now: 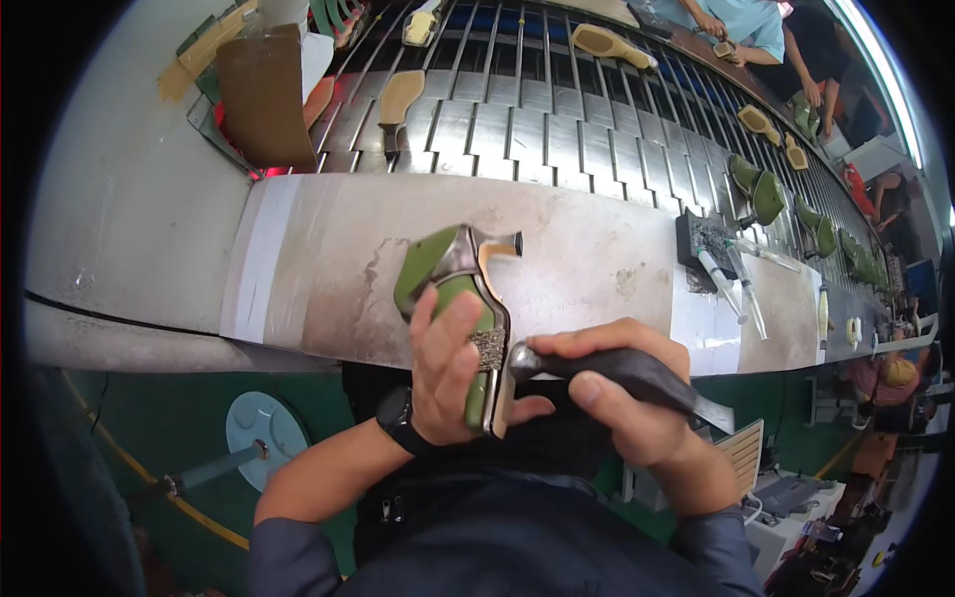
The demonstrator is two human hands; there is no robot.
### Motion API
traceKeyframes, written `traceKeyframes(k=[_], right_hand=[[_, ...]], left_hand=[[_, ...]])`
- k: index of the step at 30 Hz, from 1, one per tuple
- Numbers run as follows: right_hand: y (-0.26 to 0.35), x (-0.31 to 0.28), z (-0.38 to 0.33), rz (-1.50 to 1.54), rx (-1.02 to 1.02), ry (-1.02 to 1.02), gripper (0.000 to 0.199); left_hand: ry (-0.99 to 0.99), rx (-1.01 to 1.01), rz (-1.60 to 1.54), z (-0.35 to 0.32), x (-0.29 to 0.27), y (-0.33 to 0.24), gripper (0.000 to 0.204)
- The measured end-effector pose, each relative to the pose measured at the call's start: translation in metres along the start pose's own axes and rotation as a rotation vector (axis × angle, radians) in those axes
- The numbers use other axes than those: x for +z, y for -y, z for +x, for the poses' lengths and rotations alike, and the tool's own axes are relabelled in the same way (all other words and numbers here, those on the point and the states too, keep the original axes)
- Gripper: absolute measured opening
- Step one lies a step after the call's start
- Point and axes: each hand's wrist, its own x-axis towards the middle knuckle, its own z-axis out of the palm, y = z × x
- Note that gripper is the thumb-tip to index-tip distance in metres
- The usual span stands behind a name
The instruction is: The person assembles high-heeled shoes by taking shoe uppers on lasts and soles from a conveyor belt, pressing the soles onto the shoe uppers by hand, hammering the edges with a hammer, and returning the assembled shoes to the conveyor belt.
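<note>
My left hand [443,368] is wrapped round a high-heeled sandal [487,269] mounted on a green shoe last [428,261]. The sandal has a glittering strap [485,349] and a metallic grey back part; its heel points to the right and its toe end toward me. In my right hand [637,398] is a dark hand tool [637,378] with a rounded metal end and a flat metal end. The rounded end meets or nearly meets the sole's edge; which, I cannot tell.
Beneath the sandal is a pale, stained worktop [587,229]. A black box [701,239] and several syringes [741,289] stand to the right. Beyond runs a metal slat conveyor [517,129] carrying soles [401,98] and green lasts [764,194]. Co-workers' hands [711,25] show at far right.
</note>
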Motion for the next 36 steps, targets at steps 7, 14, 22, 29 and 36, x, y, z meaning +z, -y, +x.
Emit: traceKeyframes(k=[7, 14, 22, 29, 36], right_hand=[[-0.093, 0.038, -0.048, 0.328, 0.325, -0.405, 0.024], [-0.098, 0.034, -0.039, 0.406, 0.253, -0.332, 0.027], [-0.061, 0.012, 0.008, 0.092, 0.108, -0.012, 0.026], [-0.040, 0.015, 0.022, -0.316, -0.130, 0.233, 0.030], [-0.034, 0.040, 0.001, -0.421, -0.199, 0.223, 0.033]], left_hand=[[0.205, -0.027, 0.134, -0.052, -0.010, 0.018, 0.096], [0.217, -0.017, 0.143, -0.056, -0.014, 0.021, 0.074], [0.152, -0.069, 0.124, -0.056, -0.010, 0.017, 0.059], [0.117, -0.122, 0.089, -0.059, -0.014, 0.020, 0.030], [0.116, -0.149, 0.037, -0.062, -0.018, 0.020, 0.030]])
